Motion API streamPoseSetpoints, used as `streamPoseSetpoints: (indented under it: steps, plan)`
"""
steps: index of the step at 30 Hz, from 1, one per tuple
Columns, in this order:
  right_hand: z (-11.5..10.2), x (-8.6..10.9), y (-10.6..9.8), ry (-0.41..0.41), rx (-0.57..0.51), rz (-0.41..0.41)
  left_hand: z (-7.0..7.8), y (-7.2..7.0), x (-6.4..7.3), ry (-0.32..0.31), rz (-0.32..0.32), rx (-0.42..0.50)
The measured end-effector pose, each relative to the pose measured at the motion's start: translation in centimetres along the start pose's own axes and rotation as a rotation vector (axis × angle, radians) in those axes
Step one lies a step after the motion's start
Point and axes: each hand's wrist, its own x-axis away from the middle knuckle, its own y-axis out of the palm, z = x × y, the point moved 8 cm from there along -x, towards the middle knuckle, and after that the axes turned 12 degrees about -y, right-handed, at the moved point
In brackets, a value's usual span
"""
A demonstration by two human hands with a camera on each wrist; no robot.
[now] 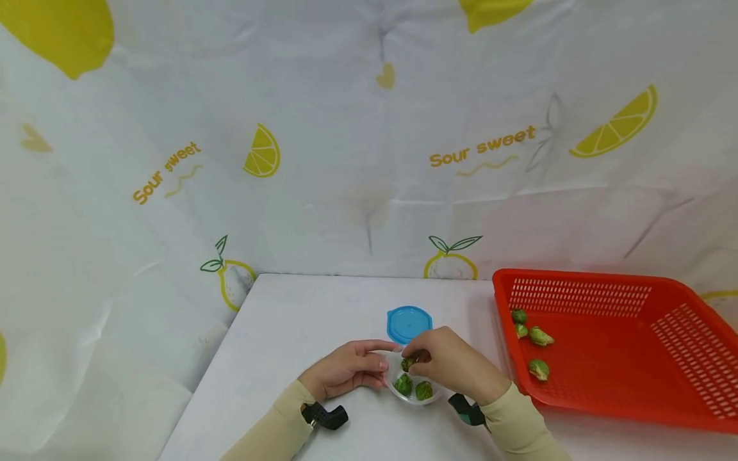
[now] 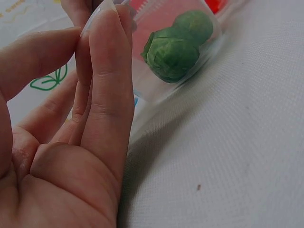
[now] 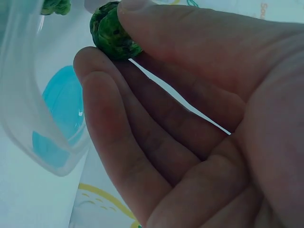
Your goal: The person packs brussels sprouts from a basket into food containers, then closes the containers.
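A small clear plastic container (image 1: 394,372) stands on the white table, with two green Brussels sprouts (image 1: 423,390) lying in it. My left hand (image 1: 348,368) holds its left side, thumb and fingertips pinching the rim in the left wrist view. Over the container's far part, my right hand (image 1: 455,362) pinches another Brussels sprout (image 3: 111,33) between thumb and fingertips. In the head view, the fingers partly cover that sprout. Just behind the container lies a blue lid (image 1: 408,322), also visible through the clear wall in the right wrist view.
To the right stands a large red plastic basket (image 1: 611,358) with perforated walls. Several Brussels sprouts (image 1: 539,369) lie along its left side. A white cloth with lemon prints (image 1: 369,160) hangs behind the table (image 1: 305,320).
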Motion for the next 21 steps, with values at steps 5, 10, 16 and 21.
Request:
streamPoseSetpoints:
  steps: [5,10,16,21]
  plan:
    - [0.17,-0.11,0.34,0.022,-0.006,-0.015,0.05,0.05,-0.05,-0.004,0.004,0.002]
    - [0.24,-0.27,0.63,0.045,0.008,-0.005,0.09,0.06,0.0,0.003,-0.002,-0.002]
    - [0.38,-0.36,0.63,0.088,0.03,0.037,0.13,0.13,0.03,0.008,-0.014,0.003]
    - [0.5,-0.48,0.67,0.084,0.026,0.041,0.24,0.26,0.11,0.001,-0.009,0.002]
